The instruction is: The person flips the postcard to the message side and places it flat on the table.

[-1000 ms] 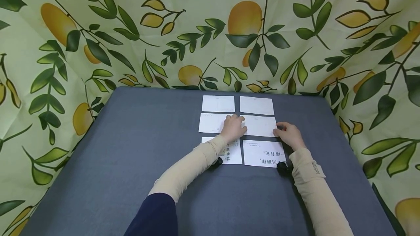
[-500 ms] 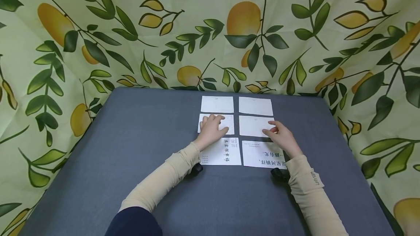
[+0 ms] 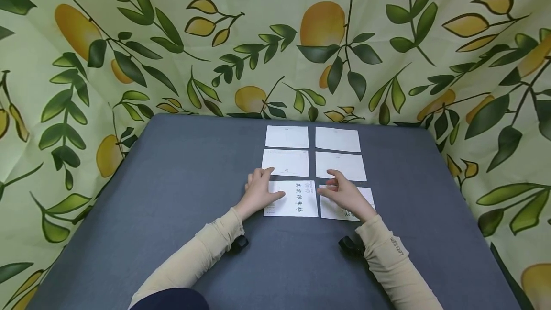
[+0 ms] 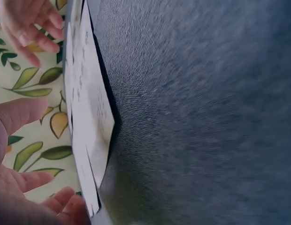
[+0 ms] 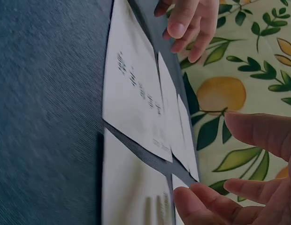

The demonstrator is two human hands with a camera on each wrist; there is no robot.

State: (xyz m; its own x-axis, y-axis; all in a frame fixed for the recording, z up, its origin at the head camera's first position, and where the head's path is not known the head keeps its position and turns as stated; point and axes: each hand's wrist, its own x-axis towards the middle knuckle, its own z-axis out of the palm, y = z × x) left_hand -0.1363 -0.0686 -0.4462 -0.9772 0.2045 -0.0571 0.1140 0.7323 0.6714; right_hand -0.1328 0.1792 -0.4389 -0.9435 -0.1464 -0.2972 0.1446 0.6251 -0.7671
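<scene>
White paper cards lie flat in three rows of two on the grey cloth. My left hand (image 3: 257, 194) hovers over the left edge of the front left card (image 3: 297, 207), which bears vertical dark characters. My right hand (image 3: 346, 196) is above the front right card (image 3: 337, 210) and covers much of its writing. Neither hand holds anything; in the left wrist view the left fingers (image 4: 35, 180) are spread apart and raised off the paper. The right wrist view likewise has the right thumb and fingers (image 5: 258, 126) apart, above the cards.
Behind are the middle left card (image 3: 286, 161), middle right card (image 3: 340, 166), back left card (image 3: 287, 136) and back right card (image 3: 337, 139), mostly blank. The grey table (image 3: 193, 171) meets a fruit-and-leaf patterned curtain (image 3: 172, 80) at its back edge.
My left hand has come off the middle row and moved left and nearer. My right hand has left the middle right card's edge and moved left and nearer, over the front right card.
</scene>
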